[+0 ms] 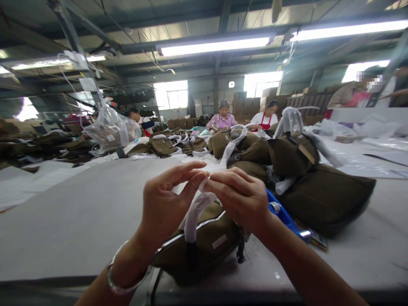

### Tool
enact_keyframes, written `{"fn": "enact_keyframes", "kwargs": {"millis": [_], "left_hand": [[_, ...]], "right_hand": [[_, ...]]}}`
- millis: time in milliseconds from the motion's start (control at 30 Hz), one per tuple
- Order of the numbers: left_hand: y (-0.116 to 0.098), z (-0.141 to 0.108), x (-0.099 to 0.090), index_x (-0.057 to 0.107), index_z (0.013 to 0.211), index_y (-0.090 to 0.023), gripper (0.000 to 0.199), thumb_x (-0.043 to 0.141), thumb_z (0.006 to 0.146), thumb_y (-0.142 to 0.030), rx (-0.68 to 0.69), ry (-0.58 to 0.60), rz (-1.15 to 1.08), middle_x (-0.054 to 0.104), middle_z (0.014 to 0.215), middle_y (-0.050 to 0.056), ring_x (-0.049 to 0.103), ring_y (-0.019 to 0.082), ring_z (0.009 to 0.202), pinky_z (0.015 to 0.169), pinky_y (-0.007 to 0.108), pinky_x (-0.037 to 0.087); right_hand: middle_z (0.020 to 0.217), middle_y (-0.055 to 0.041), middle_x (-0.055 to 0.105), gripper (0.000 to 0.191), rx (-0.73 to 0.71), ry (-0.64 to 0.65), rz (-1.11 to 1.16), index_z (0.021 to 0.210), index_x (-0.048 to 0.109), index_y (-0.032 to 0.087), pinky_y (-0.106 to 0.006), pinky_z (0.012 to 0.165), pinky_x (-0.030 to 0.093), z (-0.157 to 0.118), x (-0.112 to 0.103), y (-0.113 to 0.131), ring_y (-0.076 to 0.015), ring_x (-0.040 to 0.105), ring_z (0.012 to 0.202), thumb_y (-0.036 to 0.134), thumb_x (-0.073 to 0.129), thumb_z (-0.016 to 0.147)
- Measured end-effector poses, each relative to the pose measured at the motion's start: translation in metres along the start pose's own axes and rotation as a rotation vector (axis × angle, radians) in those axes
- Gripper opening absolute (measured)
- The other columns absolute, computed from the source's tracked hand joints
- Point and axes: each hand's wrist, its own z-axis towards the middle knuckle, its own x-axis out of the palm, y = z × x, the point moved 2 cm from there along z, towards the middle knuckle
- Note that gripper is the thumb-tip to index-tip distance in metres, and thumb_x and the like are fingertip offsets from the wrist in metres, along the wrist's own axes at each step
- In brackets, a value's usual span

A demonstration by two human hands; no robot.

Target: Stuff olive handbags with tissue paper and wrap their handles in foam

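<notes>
By the near edge of the pale grey bench [79, 216], the bag [208, 257] is dark olive. Its handle wrapping [191, 221] is white.

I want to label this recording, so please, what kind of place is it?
Probably a bag factory's finishing area: olive bags heaped along a long worktable, several with white-wrapped handles, and people in aprons seated farther back.
</notes>
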Motion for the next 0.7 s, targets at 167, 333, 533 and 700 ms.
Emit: {"fn": "enact_keyframes", "kwargs": {"millis": [167, 333, 533, 700], "left_hand": [[0.011, 0.013, -0.006, 0.075, 0.094, -0.021, 0.016, 0.083, 0.081, -0.017, 0.085, -0.209, -0.139, 0.081, 0.083, -0.002, 0.078, 0.015, 0.078, 0.077, 0.022, 0.064], [0.027, 0.005, -0.010, 0.069, 0.122, -0.020, 0.030, 0.064, 0.098, -0.037, 0.037, -0.040, -0.074, 0.076, 0.118, 0.007, 0.075, 0.019, 0.103, 0.090, 0.028, 0.061], [0.038, -0.027, 0.006, 0.058, 0.143, -0.020, 0.054, 0.055, 0.099, -0.052, -0.020, 0.423, 0.329, 0.071, 0.130, 0.010, 0.070, 0.025, 0.116, 0.092, 0.029, 0.059], [0.049, -0.030, 0.014, 0.067, 0.133, -0.022, 0.035, 0.062, 0.099, -0.028, 0.335, 0.300, 0.550, 0.077, 0.117, 0.006, 0.075, 0.019, 0.102, 0.089, 0.024, 0.058]], "right_hand": [[0.107, -0.0039, 0.078, 0.026, 0.097, 0.201, 0.015, 0.113, 0.075, 0.024, -0.031, 0.081, 0.059, -0.031, 0.012, -0.003, -0.0182, 0.071, 0.094, 0.018, 0.052, 0.103], [0.107, -0.0049, 0.078, 0.034, 0.183, 0.115, 0.139, 0.125, 0.072, 0.025, -0.030, 0.078, 0.060, -0.065, 0.010, -0.006, -0.0179, 0.073, 0.089, 0.012, 0.054, 0.100], [0.114, -0.0072, 0.073, 0.037, 0.486, -0.107, 0.050, 0.130, 0.067, 0.027, -0.029, 0.086, 0.060, -0.088, 0.004, -0.004, -0.0184, 0.072, 0.092, 0.017, 0.067, 0.095], [0.135, -0.0142, 0.063, 0.047, 0.774, 0.053, -0.012, 0.138, 0.059, 0.022, -0.033, 0.071, 0.059, -0.091, 0.006, -0.022, -0.0132, 0.063, 0.065, 0.037, 0.068, 0.094]]}}
